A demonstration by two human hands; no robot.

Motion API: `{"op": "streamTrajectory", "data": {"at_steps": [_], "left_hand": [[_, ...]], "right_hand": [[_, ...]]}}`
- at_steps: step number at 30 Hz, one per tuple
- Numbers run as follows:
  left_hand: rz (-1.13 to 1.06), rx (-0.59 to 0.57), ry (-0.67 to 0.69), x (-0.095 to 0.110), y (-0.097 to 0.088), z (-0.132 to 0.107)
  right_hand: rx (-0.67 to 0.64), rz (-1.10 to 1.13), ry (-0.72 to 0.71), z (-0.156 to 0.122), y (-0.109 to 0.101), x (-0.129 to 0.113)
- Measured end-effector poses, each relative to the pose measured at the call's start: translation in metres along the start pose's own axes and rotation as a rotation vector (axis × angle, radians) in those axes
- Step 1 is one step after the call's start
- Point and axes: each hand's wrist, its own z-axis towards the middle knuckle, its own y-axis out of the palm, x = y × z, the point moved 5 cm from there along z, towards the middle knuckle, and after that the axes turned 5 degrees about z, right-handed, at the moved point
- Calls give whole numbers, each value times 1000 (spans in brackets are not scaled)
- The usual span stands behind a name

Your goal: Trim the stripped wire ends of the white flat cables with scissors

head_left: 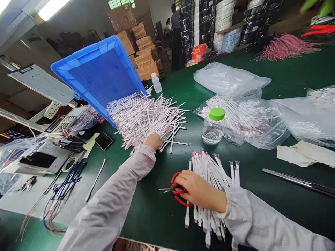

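My left hand [154, 141] reaches into the near edge of a big heap of short white cables [146, 116] spilling from a tilted blue crate [99, 75]; its fingers are buried in the heap. My right hand [197, 190] is closed on red-handled scissors [176, 190], blades pointing left. It rests on a neat row of white cables [213, 174] with stripped wire ends pointing away from me and plugs towards me.
A green-capped clear bottle [213, 126] stands right of the heap. Plastic bags of cables [251, 120] lie beyond it. A metal ruler [298, 181], a phone [104, 141], a calculator [61, 122] and coloured wires [60, 191] sit around the green table.
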Motion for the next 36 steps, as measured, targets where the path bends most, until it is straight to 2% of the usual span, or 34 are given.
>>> {"op": "streamTrajectory", "data": {"at_steps": [2, 4, 6, 8, 9, 11, 13, 14, 16, 18, 20, 23, 27, 31, 33, 36], "left_hand": [[-85, -25, 30, -1, -12, -1], [-187, -52, 66, -1, -33, -9], [-314, -56, 108, 2, -61, -25], [-669, -40, 177, 10, -89, -46], [-760, -49, 215, 16, -100, -56], [-806, -10, 292, 28, -113, -70], [-691, 41, 319, 38, -108, -72], [-576, 44, 319, 41, -98, -68], [-284, 105, 295, 43, -72, -53], [-30, 79, 207, 39, -40, -33], [21, 22, 181, 36, -16, -18], [62, -35, 169, 36, 1, -5], [114, -49, 191, 44, 9, -2], [85, 19, 270, 49, 10, -9], [51, 66, 308, 44, 3, -16], [-108, 176, 360, 29, -25, -29]], "right_hand": [[0, -7, -5, 0, -1, 0], [-1, -8, -11, -1, -2, -1], [0, -5, -14, -1, -2, -1], [7, 0, -16, 0, -3, -1], [11, 4, -18, 0, -2, 0], [18, 11, -20, 0, -2, 0], [18, 10, -19, 0, -1, 1], [16, 5, -19, 0, -1, 0], [16, -9, -19, 0, -2, -1], [18, -22, -20, -1, -3, -2], [26, -22, -24, -1, -4, -3], [35, -4, -32, 0, -3, -2], [-2, 9, -17, -4, -5, 3], [-88, 61, 2, -17, -18, 7], [-118, 67, 14, -25, -26, 9], [-168, 51, 22, -34, -34, 10]]}}
